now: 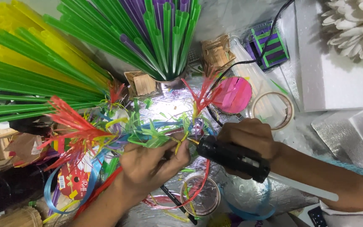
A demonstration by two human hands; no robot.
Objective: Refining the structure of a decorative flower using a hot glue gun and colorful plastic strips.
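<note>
The right hand [248,136] covers the grip of the black glue gun [232,157], so its trigger is out of sight. The left hand [152,164] hides the stem of the green straw piece [147,138] it pinches. At twelve o'clock the green straws [164,38] run off the top edge; at nine o'clock the yellow straws [4,29] are cut off too. The white paper flower [354,25] at two o'clock is only partly in view.

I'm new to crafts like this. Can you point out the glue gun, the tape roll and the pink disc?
glue gun [232,157], head view, middle of its black body.
tape roll [289,110], head view, right side of the ring.
pink disc [237,94], head view, centre of its face.
</note>
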